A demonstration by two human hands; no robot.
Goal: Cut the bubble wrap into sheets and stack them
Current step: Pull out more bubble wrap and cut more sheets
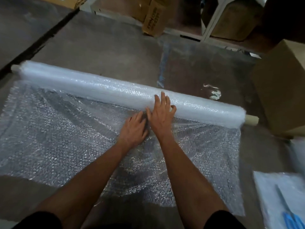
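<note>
A long roll of bubble wrap (92,85) on a cardboard core lies across the floor from far left to near right. A wide unrolled stretch of bubble wrap (54,138) runs from the roll toward me. My right hand (160,115) rests on the near side of the roll with fingers spread and straight. My left hand (134,130) presses flat on the unrolled sheet just left of it, close to the roll. At the bottom right lies a stack of cut sheets (270,187) with blue-handled scissors (290,219) on top.
Concrete floor (115,52) lies beyond the roll. A large cardboard box (283,90) stands at the right, close to the roll's right end. White shelving (212,19) and more cartons (153,15) line the far side. A dark seam (38,45) crosses the floor at the left.
</note>
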